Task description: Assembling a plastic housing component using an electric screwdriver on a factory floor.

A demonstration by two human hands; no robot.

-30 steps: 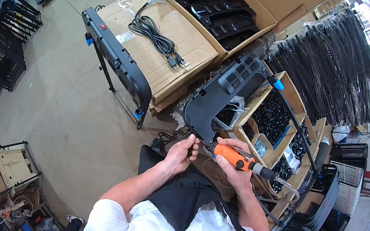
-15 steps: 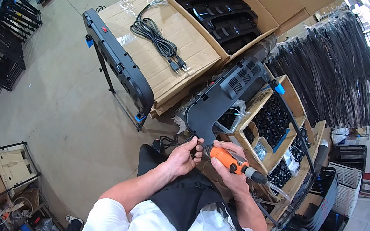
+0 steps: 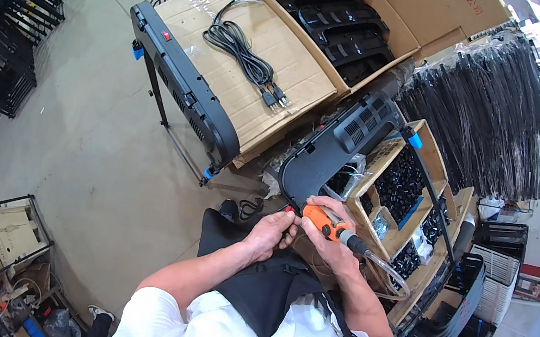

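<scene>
My right hand (image 3: 334, 245) is wrapped round an orange air screwdriver (image 3: 322, 221), from whose rear end a clear hose (image 3: 390, 267) curves down. The tool points left, toward the near end of a curved black plastic housing (image 3: 319, 154). At the tool's tip my left hand (image 3: 271, 232) has its fingers pinched together. Something small and red (image 3: 289, 209) shows just above those fingertips; what they hold is hidden. The housing belongs to a black frame with a blue clip (image 3: 416, 141) on its leg.
A second black housing (image 3: 187, 87) with a red switch stands left of a flat carton (image 3: 299, 77) bearing a coiled power cable (image 3: 239, 53). Behind is an open box (image 3: 441, 40) of black parts. To the right sits a wooden divided tray (image 3: 357, 208) of small black pieces.
The screwdriver and my right hand have shifted slightly left, closer to the left fingertips. The red bit has come into sight there. The whole view has swung a little.
</scene>
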